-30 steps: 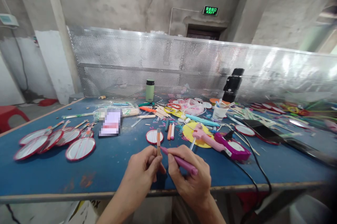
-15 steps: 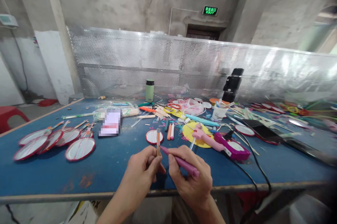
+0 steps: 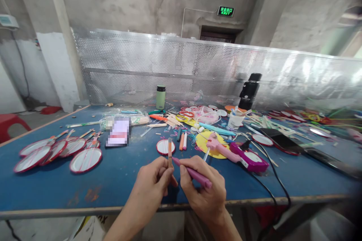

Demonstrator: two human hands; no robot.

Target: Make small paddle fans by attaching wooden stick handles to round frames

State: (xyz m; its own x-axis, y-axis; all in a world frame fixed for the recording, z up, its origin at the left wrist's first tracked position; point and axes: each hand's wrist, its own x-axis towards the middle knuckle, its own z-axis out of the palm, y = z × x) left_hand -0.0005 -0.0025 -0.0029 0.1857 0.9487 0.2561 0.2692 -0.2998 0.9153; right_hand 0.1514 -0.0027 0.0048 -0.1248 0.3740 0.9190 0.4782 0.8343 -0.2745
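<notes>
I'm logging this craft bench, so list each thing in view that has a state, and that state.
Left hand: closed on wooden stick, held upright.
Right hand: gripping pink marker, tip at the stick.
Pink glue gun: lying down, cord attached.
Green bottle: upright, capped.
Exit sign: lit.

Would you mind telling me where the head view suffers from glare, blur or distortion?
Head view: daylight glares off the perforated metal screen at right; the straight table edge bows from wide-angle distortion; the right corners darken and smear; a pixelated patch hides one item; the hands stay sharp.
</notes>
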